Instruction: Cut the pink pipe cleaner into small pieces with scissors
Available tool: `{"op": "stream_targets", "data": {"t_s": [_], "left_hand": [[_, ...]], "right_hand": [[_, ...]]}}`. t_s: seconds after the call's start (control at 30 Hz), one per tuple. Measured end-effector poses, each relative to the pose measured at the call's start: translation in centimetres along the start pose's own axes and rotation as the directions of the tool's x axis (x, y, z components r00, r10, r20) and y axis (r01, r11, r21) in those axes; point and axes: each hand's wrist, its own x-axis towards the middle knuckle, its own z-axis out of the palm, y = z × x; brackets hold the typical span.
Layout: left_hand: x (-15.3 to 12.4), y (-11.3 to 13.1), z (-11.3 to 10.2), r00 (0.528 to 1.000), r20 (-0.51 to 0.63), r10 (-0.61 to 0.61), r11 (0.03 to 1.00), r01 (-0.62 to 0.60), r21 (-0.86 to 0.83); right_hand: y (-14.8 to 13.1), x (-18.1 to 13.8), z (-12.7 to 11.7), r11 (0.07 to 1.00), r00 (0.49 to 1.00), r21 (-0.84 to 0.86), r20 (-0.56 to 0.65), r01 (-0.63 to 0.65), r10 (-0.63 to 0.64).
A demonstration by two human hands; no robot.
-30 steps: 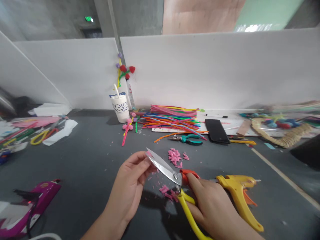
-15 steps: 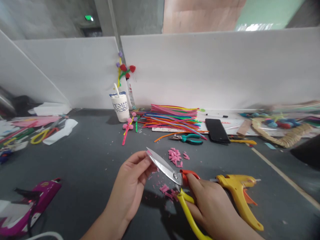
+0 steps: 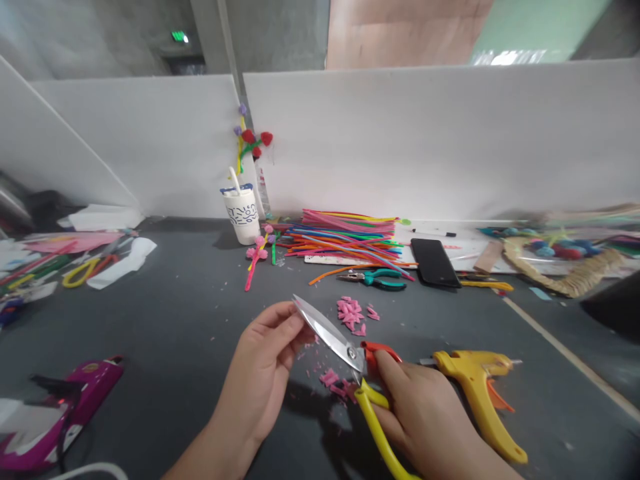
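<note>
My right hand (image 3: 425, 420) grips the yellow and orange handles of a pair of scissors (image 3: 333, 337), whose steel blades point up and left. My left hand (image 3: 263, 373) is pinched at the blade tips; what its fingers hold is hidden behind the blades. Small pink cut pieces (image 3: 350, 313) lie on the dark table just beyond the blades, and more pink bits (image 3: 335, 383) lie below them. A yellow glue gun (image 3: 480, 390) lies right beside my right hand.
A pile of coloured pipe cleaners (image 3: 345, 237), teal pliers (image 3: 380, 279) and a black phone (image 3: 434, 261) lie further back. A white cup (image 3: 241, 212) stands near the white partition. A magenta glue gun (image 3: 65, 407) lies at lower left; craft clutter fills both far sides.
The small pink piece seen at the scissor tips earlier no longer shows there. Both hands and the scissors have barely moved.
</note>
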Motion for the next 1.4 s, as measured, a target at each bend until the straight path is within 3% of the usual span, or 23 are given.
{"op": "stream_targets", "data": {"t_s": [0.53,0.67,0.77,0.83,0.93,1.03,1.17,1.27,1.4], "left_hand": [[-0.2,0.2,0.0,0.997,-0.032,0.073,0.995,-0.071,0.077],[-0.1,0.3,0.0,0.994,-0.043,0.099,0.990,-0.094,0.107],[-0.1,0.2,0.2,0.999,-0.014,0.042,0.991,-0.040,0.125],[-0.2,0.1,0.4,0.998,0.029,-0.058,0.991,0.054,0.121],[-0.6,-0.4,0.7,0.960,0.110,-0.257,0.962,0.243,0.122],[-1.0,-1.1,1.1,0.881,0.197,-0.430,0.900,0.400,0.174],[-1.3,-1.8,1.3,0.800,0.272,-0.536,0.841,0.474,0.261],[-1.3,-2.0,1.3,0.767,0.276,-0.580,0.809,0.501,0.308],[-1.3,-2.0,1.3,0.757,0.279,-0.591,0.798,0.498,0.340]], "right_hand": [[-0.2,0.1,-0.8,1.000,1.000,0.004,0.001,0.005,-0.005],[0.3,0.2,-0.8,0.999,0.999,-0.008,0.012,-0.033,0.033],[0.5,0.5,-0.8,0.986,0.992,0.119,0.048,-0.117,0.112],[0.3,0.8,-0.8,0.921,0.977,0.328,0.109,-0.209,0.183],[-0.1,1.3,-1.2,0.683,0.941,0.648,0.214,-0.337,0.261],[-0.5,1.5,-1.6,0.450,0.895,0.777,0.335,-0.440,0.296],[-0.6,1.5,-1.8,0.191,0.855,0.847,0.438,-0.495,0.277],[-0.5,1.5,-1.7,0.102,0.849,0.858,0.468,-0.503,0.246],[-0.5,1.5,-1.6,0.113,0.852,0.855,0.476,-0.507,0.220]]}}
